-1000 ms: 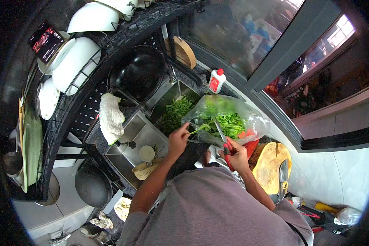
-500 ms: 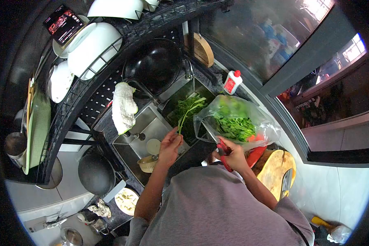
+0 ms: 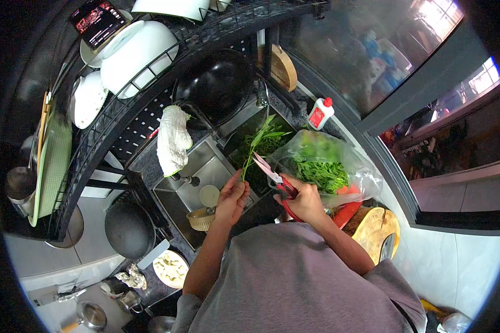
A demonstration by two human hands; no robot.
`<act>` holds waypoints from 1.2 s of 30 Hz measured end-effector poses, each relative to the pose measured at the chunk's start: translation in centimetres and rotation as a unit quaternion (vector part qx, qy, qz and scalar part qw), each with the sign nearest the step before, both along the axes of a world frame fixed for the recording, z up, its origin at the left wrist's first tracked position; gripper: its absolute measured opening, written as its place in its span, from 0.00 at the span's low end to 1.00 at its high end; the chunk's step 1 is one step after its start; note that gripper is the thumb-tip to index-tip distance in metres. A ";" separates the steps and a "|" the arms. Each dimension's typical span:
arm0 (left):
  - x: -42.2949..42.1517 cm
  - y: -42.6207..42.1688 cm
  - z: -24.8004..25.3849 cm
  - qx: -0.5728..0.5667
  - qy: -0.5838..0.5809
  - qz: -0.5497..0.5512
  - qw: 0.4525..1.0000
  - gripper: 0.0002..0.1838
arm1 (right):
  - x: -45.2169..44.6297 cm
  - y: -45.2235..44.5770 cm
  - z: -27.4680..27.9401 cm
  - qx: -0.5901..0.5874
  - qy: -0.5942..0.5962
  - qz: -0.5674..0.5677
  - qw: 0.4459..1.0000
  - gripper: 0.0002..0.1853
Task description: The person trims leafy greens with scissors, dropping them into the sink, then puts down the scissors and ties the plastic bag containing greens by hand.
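Note:
Between the fingers of my left hand (image 3: 232, 198) is the lower end of a stem of leafy greens (image 3: 255, 145), its leaves pointing up over the right sink basin. My right hand (image 3: 305, 201) grips red-handled scissors (image 3: 272, 176) by the handles. The blades point up and left, their tips close to the stem; I cannot tell whether they touch it. More cut greens (image 3: 255, 152) lie in the dark right basin below. Just right of the scissors, a clear plastic bag (image 3: 361, 175) holds a bunch of greens (image 3: 323, 173).
The steel left basin (image 3: 175, 191) contains a yellowish strainer basket (image 3: 200, 220) and a pale round cup (image 3: 209, 195). A black wok (image 3: 214, 86) stands behind the sink. A red-capped white bottle (image 3: 320, 114) is at the back right, near a wooden chopping board (image 3: 372, 225). A dish rack (image 3: 136, 77) overhangs the left.
My right hand has swung the scissors left and up, bringing the blades from beside the bag to near the stem. The stem has become more upright, and the view has shifted slightly.

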State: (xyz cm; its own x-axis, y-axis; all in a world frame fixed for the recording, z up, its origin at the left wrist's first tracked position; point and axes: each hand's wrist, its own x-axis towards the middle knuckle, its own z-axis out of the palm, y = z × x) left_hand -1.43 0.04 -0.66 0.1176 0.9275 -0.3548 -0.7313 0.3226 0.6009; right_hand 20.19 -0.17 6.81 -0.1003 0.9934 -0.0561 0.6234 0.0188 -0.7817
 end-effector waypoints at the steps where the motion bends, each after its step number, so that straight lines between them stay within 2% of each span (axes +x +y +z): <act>1: 0.0 -0.1 0.0 0.001 0.000 0.000 1.000 0.26 | -0.1 0.0 -0.1 0.000 -0.001 0.002 1.000 0.27; 19: -0.5 0.2 -0.8 -0.025 0.033 0.022 0.999 0.27 | -0.2 1.0 -1.9 0.056 -0.099 0.031 0.993 0.24; 21: -0.5 0.5 -0.6 -0.026 0.033 0.029 0.999 0.27 | -0.4 0.8 -1.0 0.018 0.054 0.005 0.998 0.27; 26: -0.5 1.1 -0.2 0.000 0.049 0.048 0.998 0.27 | -0.1 -0.5 -0.4 -0.001 0.036 0.062 0.997 0.31; 28: -0.3 1.4 -0.2 -0.003 0.050 0.048 0.998 0.28 | -0.3 -0.7 -0.6 -0.044 0.029 0.080 0.995 0.29; 36: -0.2 1.6 -1.3 0.038 0.055 0.028 0.997 0.28 | -0.8 -0.6 -1.7 -0.021 0.088 0.086 0.992 0.24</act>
